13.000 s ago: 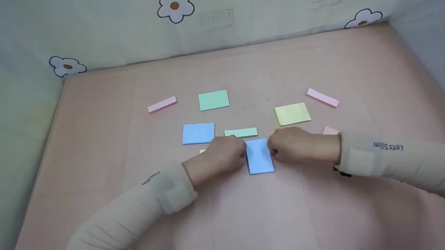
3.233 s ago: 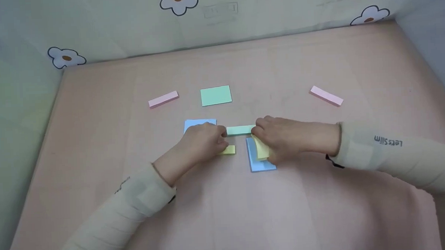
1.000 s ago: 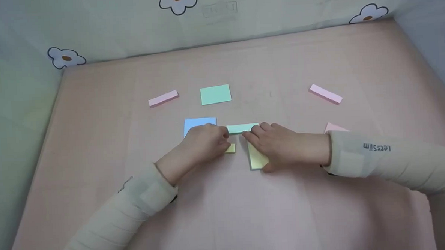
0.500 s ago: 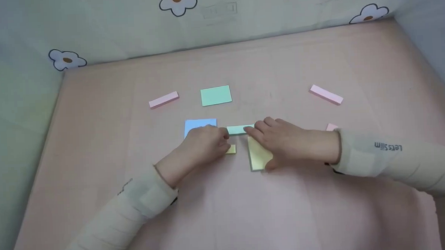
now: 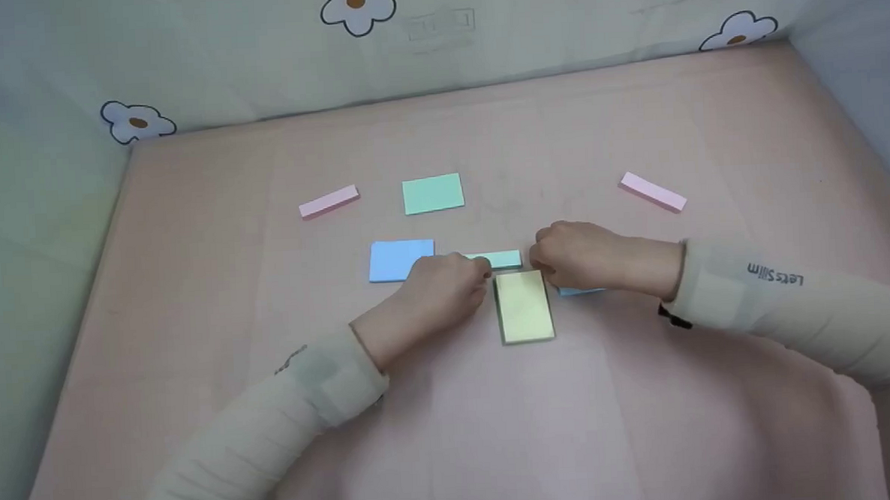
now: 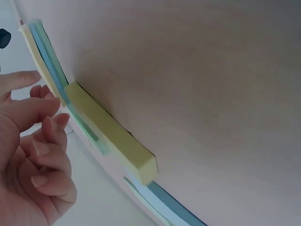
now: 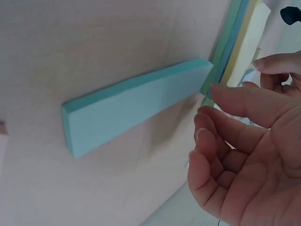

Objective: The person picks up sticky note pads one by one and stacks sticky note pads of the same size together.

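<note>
A yellow sticky-note pad (image 5: 524, 307) lies upright on the stack, squarely on a blue pad (image 6: 44, 54) and a green layer (image 6: 52, 52), as the left wrist view shows. My left hand (image 5: 447, 287) is at the stack's left edge, its index fingertip at the yellow pad's side and the other fingers loosely bent. My right hand (image 5: 584, 255) is by the stack's upper right corner, thumb extended and fingers loosely curled, with nothing in it; whether it touches the stack I cannot tell. A turquoise strip block (image 7: 136, 103) lies below this hand, mostly hidden in the head view.
Behind the stack lies a green strip block (image 5: 502, 260). A yellow strip block (image 6: 110, 129) sits beside my left hand. Further back are a blue pad (image 5: 396, 259), a green pad (image 5: 433, 194) and two pink strips, one left (image 5: 329, 202), one right (image 5: 653, 192).
The yellow pad has come from the right onto the blue pad. In the last half second my right hand has let it go and moved up and right; my left hand has moved right to the stack.
</note>
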`<state>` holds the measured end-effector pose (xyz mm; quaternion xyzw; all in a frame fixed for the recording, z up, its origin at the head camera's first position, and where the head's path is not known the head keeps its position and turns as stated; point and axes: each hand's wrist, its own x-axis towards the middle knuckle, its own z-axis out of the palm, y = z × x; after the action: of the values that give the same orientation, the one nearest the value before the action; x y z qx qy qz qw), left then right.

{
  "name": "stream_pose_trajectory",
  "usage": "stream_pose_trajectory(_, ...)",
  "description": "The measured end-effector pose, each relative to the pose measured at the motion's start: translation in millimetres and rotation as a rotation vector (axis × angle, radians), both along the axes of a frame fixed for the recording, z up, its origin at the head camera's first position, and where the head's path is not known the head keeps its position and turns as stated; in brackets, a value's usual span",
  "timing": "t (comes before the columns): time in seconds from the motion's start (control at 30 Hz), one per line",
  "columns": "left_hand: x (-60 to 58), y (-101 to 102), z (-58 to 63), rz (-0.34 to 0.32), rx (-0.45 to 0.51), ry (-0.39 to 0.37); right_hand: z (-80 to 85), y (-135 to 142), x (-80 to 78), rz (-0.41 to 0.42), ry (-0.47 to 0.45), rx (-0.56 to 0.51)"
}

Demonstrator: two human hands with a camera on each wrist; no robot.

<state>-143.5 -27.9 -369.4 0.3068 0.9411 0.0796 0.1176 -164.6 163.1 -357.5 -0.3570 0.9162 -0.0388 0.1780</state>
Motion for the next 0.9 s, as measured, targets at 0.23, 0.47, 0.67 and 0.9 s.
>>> stream_pose_trajectory(0.23,-0.7,12,-3.9,-0.055,-0.040,0.111,-4.6,-3,-0.7,-0.032,-0.003,-0.017)
stream_pose_trajectory(0.47,-1.9,14,-5.2,-0.071,-0.059,0.143,-4.9,-3,0.6,-0.029,0.013,-0.029)
stream_pose_trajectory(0.67,-3.9,15,-7.2,-0.078,-0.064,0.137,-4.8,-4,1.5,-0.041,0.007,-0.024)
stream_pose_trajectory(0.9,-4.0,17,-10.3,-0.108,-0.087,0.185,-6.3,-4,2.0,-0.033,0.013,-0.018)
